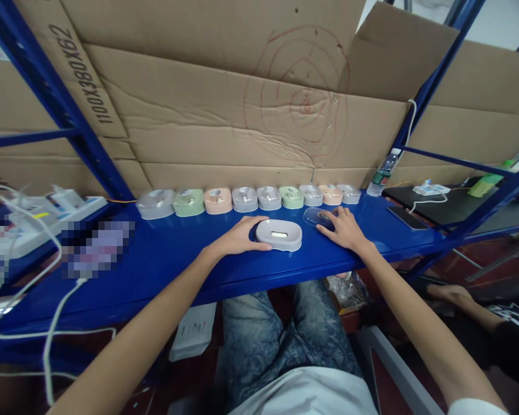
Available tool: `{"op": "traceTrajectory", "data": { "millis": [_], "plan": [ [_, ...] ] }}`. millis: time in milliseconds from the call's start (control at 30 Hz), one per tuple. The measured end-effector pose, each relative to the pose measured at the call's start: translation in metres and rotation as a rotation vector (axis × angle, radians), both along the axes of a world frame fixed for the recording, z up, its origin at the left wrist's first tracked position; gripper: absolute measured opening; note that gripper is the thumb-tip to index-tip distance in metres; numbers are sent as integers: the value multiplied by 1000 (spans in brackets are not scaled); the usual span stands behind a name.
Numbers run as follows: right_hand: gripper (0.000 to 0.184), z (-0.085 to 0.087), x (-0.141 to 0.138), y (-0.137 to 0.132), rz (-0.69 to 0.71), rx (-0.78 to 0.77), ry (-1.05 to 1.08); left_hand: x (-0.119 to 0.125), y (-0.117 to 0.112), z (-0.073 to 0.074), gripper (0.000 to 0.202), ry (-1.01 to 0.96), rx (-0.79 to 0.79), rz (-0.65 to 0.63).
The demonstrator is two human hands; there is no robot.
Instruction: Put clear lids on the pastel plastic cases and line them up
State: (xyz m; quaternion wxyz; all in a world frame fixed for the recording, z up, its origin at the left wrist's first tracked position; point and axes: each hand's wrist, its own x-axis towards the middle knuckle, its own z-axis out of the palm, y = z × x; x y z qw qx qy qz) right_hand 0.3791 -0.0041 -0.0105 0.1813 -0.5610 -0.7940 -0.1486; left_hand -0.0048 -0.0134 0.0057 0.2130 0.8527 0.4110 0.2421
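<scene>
My left hand [242, 235] is closed around the left end of a light grey oval box [293, 241], thumb on the near side and fingers behind. The box sits on the blue tabletop with its top uncovered, and a small white piece shows in the slot at its middle. To its right lies a clear plastic lid [312, 217]. My right hand [343, 229] grips the right end of that lid, with thumb and fingers at its edge; the fingertips partly cover it. Behind both hands runs a row of lidded oval boxes [244, 199] in grey, green and peach.
A cardboard wall [190, 109] with red rings stands behind the blue table [155, 253]. At right are a water bottle [381, 176] and a dark phone [407, 218]. White cables [54, 323] and power strips lie at left. Another person's arm [467, 300] shows at far right.
</scene>
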Motion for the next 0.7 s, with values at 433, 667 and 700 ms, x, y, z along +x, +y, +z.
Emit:
{"op": "traceTrajectory", "data": {
  "millis": [433,667,700],
  "plan": [
    [50,12,-66,-17,475,-50,579,10,-1,-9,114,-110,-12,47],
    [59,5,-118,-28,594,-103,482,10,-1,-11,122,-176,-51,30],
    [60,3,-118,-28,586,-102,471,10,-1,-11,122,-177,-53,34]
  ]
}}
